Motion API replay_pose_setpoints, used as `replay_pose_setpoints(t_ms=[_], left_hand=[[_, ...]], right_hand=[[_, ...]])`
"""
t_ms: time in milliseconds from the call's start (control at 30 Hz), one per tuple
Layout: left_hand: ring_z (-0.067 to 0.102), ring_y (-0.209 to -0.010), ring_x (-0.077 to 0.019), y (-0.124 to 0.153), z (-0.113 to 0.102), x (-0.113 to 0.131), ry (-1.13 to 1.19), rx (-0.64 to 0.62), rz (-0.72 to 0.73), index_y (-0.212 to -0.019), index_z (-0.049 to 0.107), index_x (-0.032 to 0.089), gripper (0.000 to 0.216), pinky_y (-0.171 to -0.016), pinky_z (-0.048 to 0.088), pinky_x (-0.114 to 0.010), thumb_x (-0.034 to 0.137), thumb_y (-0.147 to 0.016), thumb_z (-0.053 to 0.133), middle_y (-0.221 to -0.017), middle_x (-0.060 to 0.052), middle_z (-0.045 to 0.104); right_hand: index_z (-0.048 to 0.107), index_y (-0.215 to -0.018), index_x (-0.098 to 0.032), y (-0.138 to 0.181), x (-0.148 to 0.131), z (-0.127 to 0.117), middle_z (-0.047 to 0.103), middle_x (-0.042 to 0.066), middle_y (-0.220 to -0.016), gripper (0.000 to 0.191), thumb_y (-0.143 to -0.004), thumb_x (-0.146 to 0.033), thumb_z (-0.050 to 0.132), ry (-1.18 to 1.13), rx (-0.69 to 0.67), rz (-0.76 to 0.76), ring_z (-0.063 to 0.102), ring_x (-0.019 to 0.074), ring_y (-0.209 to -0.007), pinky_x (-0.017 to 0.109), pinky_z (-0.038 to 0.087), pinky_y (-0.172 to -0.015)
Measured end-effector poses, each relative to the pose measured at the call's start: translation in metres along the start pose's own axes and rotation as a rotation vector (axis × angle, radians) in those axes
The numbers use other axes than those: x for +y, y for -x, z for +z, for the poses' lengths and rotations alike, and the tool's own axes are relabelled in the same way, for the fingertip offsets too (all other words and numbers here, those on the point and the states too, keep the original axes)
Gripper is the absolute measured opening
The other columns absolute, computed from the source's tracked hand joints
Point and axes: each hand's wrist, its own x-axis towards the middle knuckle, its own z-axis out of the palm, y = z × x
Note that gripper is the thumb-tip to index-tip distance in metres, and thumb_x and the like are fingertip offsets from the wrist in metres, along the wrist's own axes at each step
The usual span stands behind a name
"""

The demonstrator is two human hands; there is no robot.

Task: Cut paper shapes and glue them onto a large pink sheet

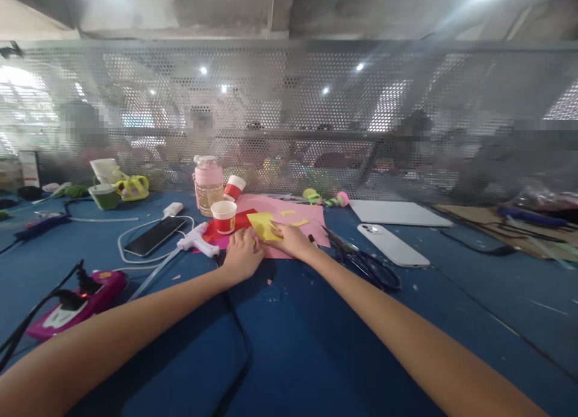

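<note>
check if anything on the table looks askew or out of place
One red-and-white cup sits tilted beside the pink-topped bottle, while the similar cup in front stands upright. A pink scrap lies loose on the blue table near the left hand.

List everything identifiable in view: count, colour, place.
paper: 1, yellow, centre
base sheet: 1, pink, beneath paper
cutouts: several, yellow, on base sheet
second sheet: 1, red, by cups
paper cups: 2, red-white, one upright, one tilted
bottle: 1, pink-topped, beside cups
tub: 1, green, left rear
craftwork: several, mixed, rear
glue gun: 1, white, left of centre
power strip: 1, magenta, near left
phones: 2, black left, white right
cables: several, black and white, left
scissors: 1, blue-handled, right of centre
flat panel: 1, white, right rear
cardboard: 1, brown, far right
table: 1, blue, underneath
screen: 1, grey, perforated, rear
left hand: 1, bare, at paper
right hand: 1, bare, at paper
</note>
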Motion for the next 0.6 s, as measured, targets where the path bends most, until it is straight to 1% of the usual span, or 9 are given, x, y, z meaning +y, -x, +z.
replay_pose_setpoints(t_ms=[67,133,233,300,367,433,500,600], left_hand=[[0.036,-0.125,-0.0279,0.0,0.0,-0.002,-0.047,-0.024,0.06,-0.124,0.04,0.007,0.047,-0.104,0.025,-0.039,0.027,-0.081,0.046,-0.133,-0.018,0.043],[0.036,-0.126,-0.0268,-0.001,0.001,-0.003,-0.091,-0.042,0.102,-0.122,0.041,0.007,0.046,-0.105,0.024,-0.038,0.028,-0.081,0.044,-0.132,-0.018,0.045],[0.032,-0.129,-0.0292,0.0,0.003,-0.004,-0.149,-0.052,0.14,-0.122,0.04,0.005,0.047,-0.106,0.021,-0.041,0.028,-0.081,0.043,-0.133,-0.02,0.044],[0.027,-0.132,-0.0326,0.0,0.004,-0.004,-0.149,-0.048,0.112,-0.124,0.036,0.005,0.052,-0.107,0.018,-0.045,0.03,-0.079,0.045,-0.135,-0.021,0.041],[0.023,-0.133,-0.0341,0.0,0.003,-0.003,-0.091,-0.035,0.045,-0.125,0.035,0.007,0.056,-0.107,0.018,-0.047,0.031,-0.076,0.048,-0.135,-0.021,0.04],[0.025,-0.133,-0.032,0.0,-0.001,-0.001,-0.006,-0.021,-0.003,-0.123,0.036,0.01,0.055,-0.106,0.021,-0.045,0.027,-0.073,0.051,-0.133,-0.019,0.041],[0.029,-0.132,-0.0291,-0.001,-0.005,0.0,0.065,-0.019,-0.015,-0.12,0.038,0.012,0.052,-0.106,0.025,-0.044,0.024,-0.072,0.052,-0.132,-0.017,0.042],[0.032,-0.13,-0.0273,0.0,-0.008,0.002,0.115,-0.025,-0.033,-0.117,0.04,0.012,0.047,-0.104,0.028,-0.042,0.021,-0.072,0.052,-0.133,-0.018,0.042]], right_hand=[[0.049,-0.125,-0.011,0.001,-0.004,0.0,0.059,0.015,-0.12,0.057,-0.077,-0.04,0.062,0.034,0.012,0.01,0.054,0.0235,-0.113,0.029,0.043,-0.091],[0.055,-0.117,-0.009,0.004,-0.01,0.0,0.061,0.018,-0.116,0.051,-0.079,-0.043,0.057,0.08,0.03,0.028,0.054,0.0276,-0.112,0.034,0.042,-0.091],[0.058,-0.11,-0.009,0.006,-0.016,-0.003,0.062,0.02,-0.111,0.051,-0.079,-0.05,0.054,0.134,0.022,0.035,0.057,0.0304,-0.107,0.036,0.043,-0.087],[0.058,-0.11,-0.011,0.006,-0.016,-0.007,0.062,0.018,-0.112,0.054,-0.076,-0.052,0.057,0.154,-0.02,0.015,0.057,0.0295,-0.106,0.034,0.043,-0.085],[0.057,-0.113,-0.012,0.005,-0.013,-0.011,0.062,0.017,-0.114,0.056,-0.074,-0.052,0.059,0.168,-0.074,-0.014,0.057,0.0286,-0.105,0.033,0.043,-0.085],[0.056,-0.115,-0.013,0.004,-0.009,-0.016,0.061,0.016,-0.116,0.058,-0.074,-0.053,0.058,0.18,-0.121,-0.045,0.057,0.0285,-0.105,0.033,0.043,-0.084],[0.057,-0.115,-0.013,0.002,-0.004,-0.019,0.061,0.015,-0.116,0.06,-0.073,-0.054,0.058,0.193,-0.16,-0.069,0.057,0.0286,-0.104,0.032,0.044,-0.083],[0.06,-0.11,-0.012,-0.001,0.001,-0.022,0.064,0.014,-0.11,0.056,-0.07,-0.051,0.061,0.209,-0.202,-0.08,0.06,0.0271,-0.098,0.03,0.045,-0.077]])
